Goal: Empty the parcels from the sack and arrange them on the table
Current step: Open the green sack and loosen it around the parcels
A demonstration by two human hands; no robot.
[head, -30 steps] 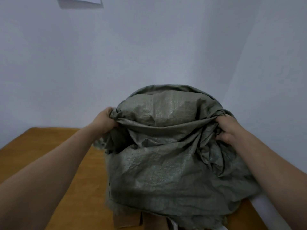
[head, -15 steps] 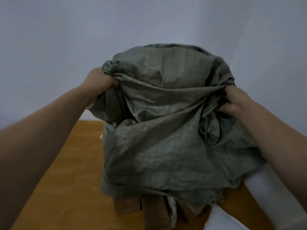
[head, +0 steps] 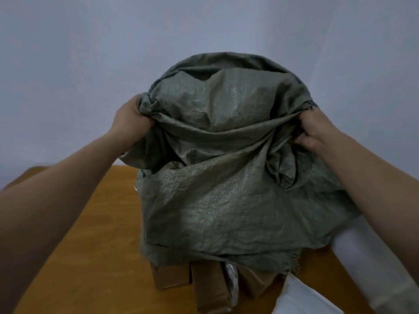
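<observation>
A grey-green woven sack (head: 226,177) hangs upside down over the wooden table (head: 97,257), its mouth at the bottom. My left hand (head: 130,123) grips a bunch of its fabric on the left side. My right hand (head: 317,129) grips the fabric on the right side. Brown cardboard parcels (head: 172,276) stick out from under the sack's lower edge onto the table, with a longer brown parcel (head: 210,288) beside them and a silvery plastic parcel (head: 232,279) between them. Whatever else the sack holds is hidden.
A white soft parcel or bag (head: 301,298) lies at the table's near right. A pale wall rises behind the table, and another wall closes the right side. The table's left half shows bare wood.
Both hands have lifted the sack higher, then it sits a little lower in view now. More brown parcels show beneath its lower edge than a second ago.
</observation>
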